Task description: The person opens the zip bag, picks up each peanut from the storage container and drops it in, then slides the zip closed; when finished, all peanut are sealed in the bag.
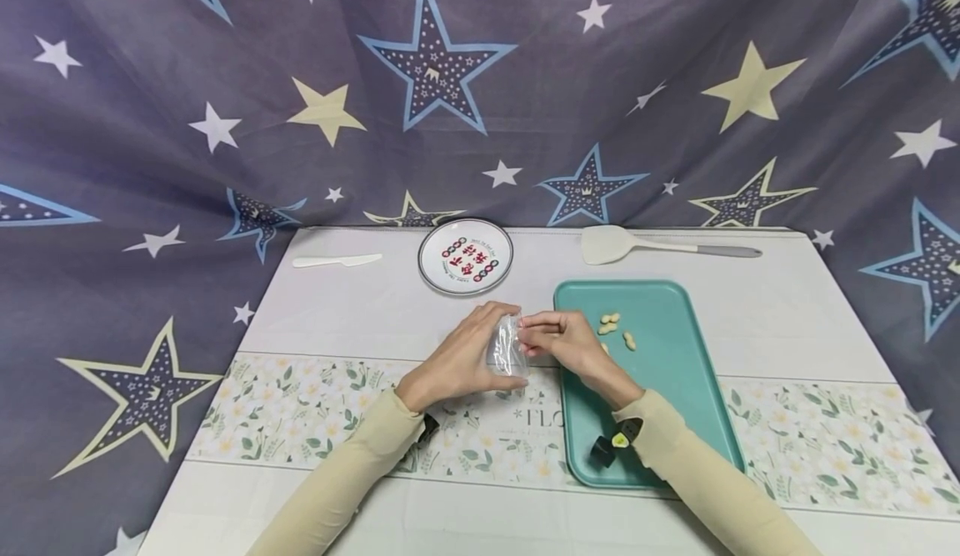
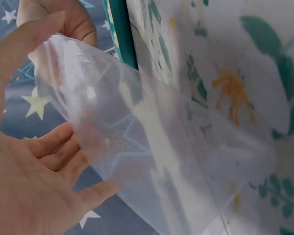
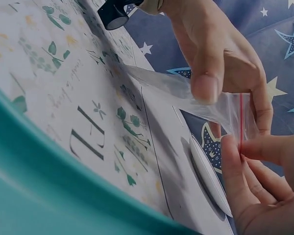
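A clear zip-lock bag (image 1: 507, 346) is held up between both hands, above the table and left of the tray. My left hand (image 1: 468, 352) grips it, thumb on one side and fingers on the other. With thumb and index finger my right hand (image 1: 564, 341) pinches the bag's edge at the red zip strip (image 3: 241, 120). In the left wrist view the transparent bag (image 2: 122, 127) spreads out past the left palm (image 2: 29, 181). I see nothing inside the bag. Several peanuts (image 1: 629, 340) lie on the green tray (image 1: 675, 389), just beyond the right hand.
A white plate (image 1: 442, 264) with red lettering stands at the back middle. To its left lies a white plastic knife (image 1: 337, 261); to its right, a cream spatula (image 1: 607, 244) with a grey handle end. A star-patterned cloth (image 1: 450, 164) hangs behind the table.
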`<control>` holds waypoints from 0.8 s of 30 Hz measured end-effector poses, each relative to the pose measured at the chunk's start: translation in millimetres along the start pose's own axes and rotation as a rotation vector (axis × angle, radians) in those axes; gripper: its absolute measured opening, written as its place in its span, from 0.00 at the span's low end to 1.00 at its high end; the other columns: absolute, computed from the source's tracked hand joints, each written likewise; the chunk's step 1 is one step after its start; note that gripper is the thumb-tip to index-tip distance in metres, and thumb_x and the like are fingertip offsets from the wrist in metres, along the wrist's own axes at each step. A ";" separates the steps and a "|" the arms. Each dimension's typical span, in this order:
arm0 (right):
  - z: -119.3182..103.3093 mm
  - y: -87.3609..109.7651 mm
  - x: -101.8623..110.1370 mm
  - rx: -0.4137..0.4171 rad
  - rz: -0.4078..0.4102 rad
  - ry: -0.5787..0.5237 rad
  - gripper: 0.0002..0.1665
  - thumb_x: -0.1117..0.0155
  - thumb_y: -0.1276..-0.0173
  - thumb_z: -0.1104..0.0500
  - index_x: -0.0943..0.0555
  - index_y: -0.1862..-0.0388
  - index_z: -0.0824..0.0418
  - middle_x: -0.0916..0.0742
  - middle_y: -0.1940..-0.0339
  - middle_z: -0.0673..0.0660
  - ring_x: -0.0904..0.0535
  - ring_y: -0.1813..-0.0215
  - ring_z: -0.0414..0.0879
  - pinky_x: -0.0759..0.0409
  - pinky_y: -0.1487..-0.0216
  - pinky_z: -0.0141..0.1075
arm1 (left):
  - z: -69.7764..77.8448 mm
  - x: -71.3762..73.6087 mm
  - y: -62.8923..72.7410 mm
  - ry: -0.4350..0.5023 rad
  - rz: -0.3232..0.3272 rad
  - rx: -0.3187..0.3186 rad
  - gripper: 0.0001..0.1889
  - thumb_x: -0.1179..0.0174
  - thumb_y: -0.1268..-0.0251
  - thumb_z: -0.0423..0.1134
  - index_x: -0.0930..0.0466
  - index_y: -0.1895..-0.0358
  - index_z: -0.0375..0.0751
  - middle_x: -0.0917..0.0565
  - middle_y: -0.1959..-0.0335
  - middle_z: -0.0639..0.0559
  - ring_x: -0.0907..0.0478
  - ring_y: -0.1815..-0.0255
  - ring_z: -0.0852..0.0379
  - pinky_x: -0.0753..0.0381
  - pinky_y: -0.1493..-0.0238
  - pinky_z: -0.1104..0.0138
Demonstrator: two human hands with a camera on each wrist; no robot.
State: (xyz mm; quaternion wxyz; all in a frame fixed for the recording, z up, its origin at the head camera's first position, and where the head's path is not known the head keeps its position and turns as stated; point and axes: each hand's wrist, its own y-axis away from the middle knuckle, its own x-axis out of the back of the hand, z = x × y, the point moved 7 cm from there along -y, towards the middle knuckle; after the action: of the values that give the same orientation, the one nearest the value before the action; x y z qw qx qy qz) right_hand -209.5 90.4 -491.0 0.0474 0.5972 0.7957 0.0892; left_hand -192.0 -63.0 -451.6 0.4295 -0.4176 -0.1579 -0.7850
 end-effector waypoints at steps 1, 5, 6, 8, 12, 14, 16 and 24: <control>-0.1 -0.1 -0.1 0.003 -0.003 0.004 0.17 0.31 0.30 0.66 0.15 0.45 0.74 0.06 0.59 0.60 0.11 0.67 0.37 0.09 0.59 0.34 | 0.4 -0.3 0.0 0.003 -0.001 -0.001 0.55 0.15 0.58 0.52 0.35 0.24 0.44 0.26 0.29 0.52 0.28 0.27 0.50 0.29 0.22 0.51; -1.0 -0.1 0.0 0.018 -0.006 0.001 0.17 0.30 0.30 0.66 0.16 0.46 0.75 0.06 0.61 0.59 0.11 0.67 0.37 0.09 0.59 0.33 | 1.1 -0.9 0.3 -0.003 -0.008 0.000 0.52 0.18 0.53 0.55 0.36 0.24 0.45 0.27 0.29 0.54 0.28 0.27 0.51 0.28 0.23 0.51; -1.4 -0.2 0.2 0.023 -0.005 0.001 0.18 0.30 0.30 0.66 0.16 0.45 0.75 0.07 0.60 0.61 0.11 0.67 0.37 0.09 0.60 0.32 | 0.9 -1.0 0.3 -0.008 -0.010 0.003 0.52 0.19 0.52 0.55 0.36 0.24 0.45 0.27 0.29 0.54 0.28 0.27 0.51 0.28 0.23 0.51; -2.0 -0.1 1.6 0.034 0.005 0.008 0.18 0.30 0.30 0.66 0.16 0.45 0.75 0.07 0.58 0.64 0.11 0.67 0.38 0.09 0.59 0.33 | 0.1 -0.4 0.7 -0.014 -0.006 0.011 0.52 0.19 0.52 0.55 0.36 0.23 0.46 0.28 0.28 0.54 0.29 0.26 0.51 0.28 0.23 0.50; -5.2 0.9 7.5 0.071 0.063 0.076 0.17 0.31 0.31 0.66 0.16 0.46 0.73 0.10 0.55 0.69 0.10 0.65 0.41 0.09 0.57 0.35 | -2.0 0.7 0.9 -0.042 0.008 0.024 0.53 0.19 0.52 0.54 0.36 0.23 0.46 0.28 0.28 0.53 0.30 0.26 0.50 0.28 0.23 0.48; -7.5 1.8 9.7 0.090 0.087 0.104 0.15 0.31 0.30 0.67 0.16 0.47 0.73 0.10 0.55 0.70 0.10 0.64 0.44 0.08 0.56 0.38 | -2.5 1.5 0.8 -0.064 0.018 0.027 0.52 0.19 0.52 0.54 0.36 0.23 0.46 0.27 0.28 0.52 0.30 0.26 0.50 0.27 0.24 0.48; -11.0 3.3 10.2 0.111 0.097 0.118 0.14 0.31 0.30 0.66 0.15 0.49 0.73 0.10 0.56 0.69 0.09 0.63 0.49 0.08 0.56 0.42 | -2.8 2.1 0.3 -0.094 0.027 0.027 0.52 0.19 0.53 0.55 0.36 0.23 0.46 0.27 0.28 0.52 0.30 0.27 0.50 0.27 0.24 0.49; -27.8 12.6 -2.0 0.213 0.036 0.226 0.11 0.29 0.30 0.61 0.11 0.56 0.69 0.08 0.64 0.66 0.09 0.64 0.60 0.08 0.61 0.45 | 1.3 0.0 -2.2 -0.212 0.035 0.002 0.51 0.20 0.52 0.55 0.34 0.24 0.42 0.25 0.31 0.50 0.27 0.32 0.51 0.25 0.27 0.53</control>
State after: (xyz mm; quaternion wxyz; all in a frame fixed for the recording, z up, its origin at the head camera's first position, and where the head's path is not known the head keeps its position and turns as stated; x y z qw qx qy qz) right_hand -202.1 89.5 -461.3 -0.1076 0.5991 0.7902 0.0716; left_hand -193.1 -61.0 -450.6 0.4243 -0.5006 -0.1959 -0.7287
